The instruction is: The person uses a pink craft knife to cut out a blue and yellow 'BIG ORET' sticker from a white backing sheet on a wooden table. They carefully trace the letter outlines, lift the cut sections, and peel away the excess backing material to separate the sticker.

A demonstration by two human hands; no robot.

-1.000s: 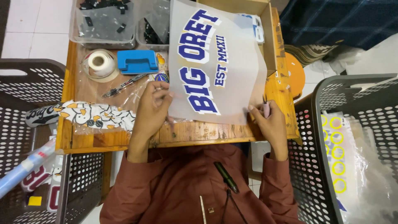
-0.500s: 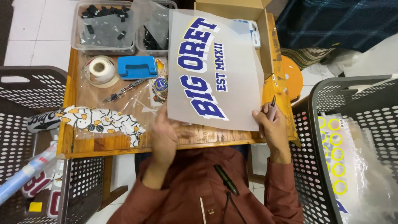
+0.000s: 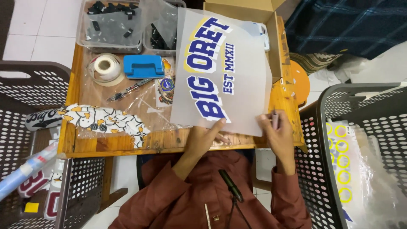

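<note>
A large translucent film sheet (image 3: 237, 97) with blue and yellow block lettering lies tilted over the wooden table (image 3: 127, 144). My left hand (image 3: 204, 138) grips the sheet's lower edge, thumb on top. My right hand (image 3: 277, 132) pinches the sheet's lower right corner and also holds a small dark pen-like tool (image 3: 274, 121). A cardboard box (image 3: 241, 10) is partly hidden behind the sheet's top.
On the table's left are a tape roll (image 3: 105, 67), a blue hole punch (image 3: 143, 66), a pen (image 3: 127, 89), a patterned printed film (image 3: 101, 121) and clear tubs of black parts (image 3: 112, 25). Black perforated baskets stand left (image 3: 25, 85) and right (image 3: 360, 97). An orange stool (image 3: 302, 80) is beside the table.
My left hand left the sheet's left side and came down to its lower edge. The sheet shifted slightly right and up. My right hand stayed at the lower right corner.
</note>
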